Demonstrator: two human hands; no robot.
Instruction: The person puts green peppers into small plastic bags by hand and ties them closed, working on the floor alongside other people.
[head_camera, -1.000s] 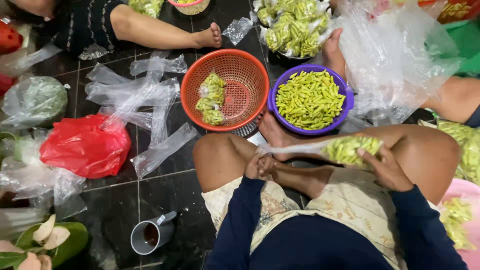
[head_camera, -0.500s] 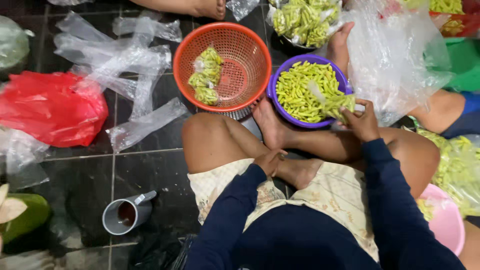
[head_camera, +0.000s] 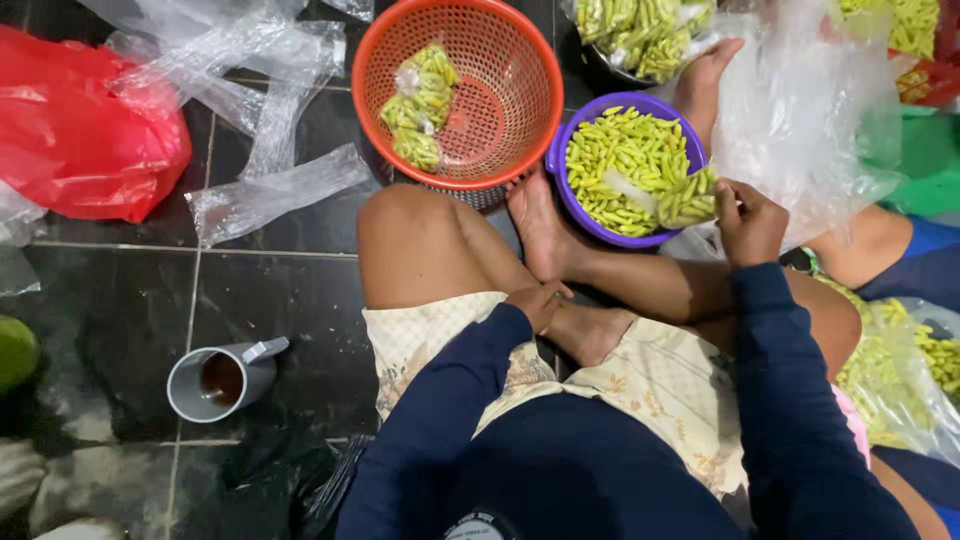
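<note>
I sit cross-legged on a dark tiled floor. My right hand (head_camera: 750, 222) grips a small clear plastic bag of green chilies (head_camera: 688, 197) at the rim of a purple bowl (head_camera: 556, 160) heaped with loose green chilies. My left hand (head_camera: 537, 303) rests on my crossed legs near my ankle, fingers curled, with nothing visible in it. An orange mesh basket (head_camera: 520, 60) beyond my knee holds two filled chili bags (head_camera: 418, 105).
Empty clear plastic bags (head_camera: 275, 190) and a red plastic bag (head_camera: 85, 135) lie on the floor at left. A grey cup with dark liquid (head_camera: 215, 380) stands near my left knee. Another person's hand (head_camera: 705, 75) holds a large clear bag (head_camera: 800, 110) at right.
My right hand carried the filled chili bag from my lap up to the purple bowl. My left hand let go of the bag and settled near my ankle. My view shifted left.
</note>
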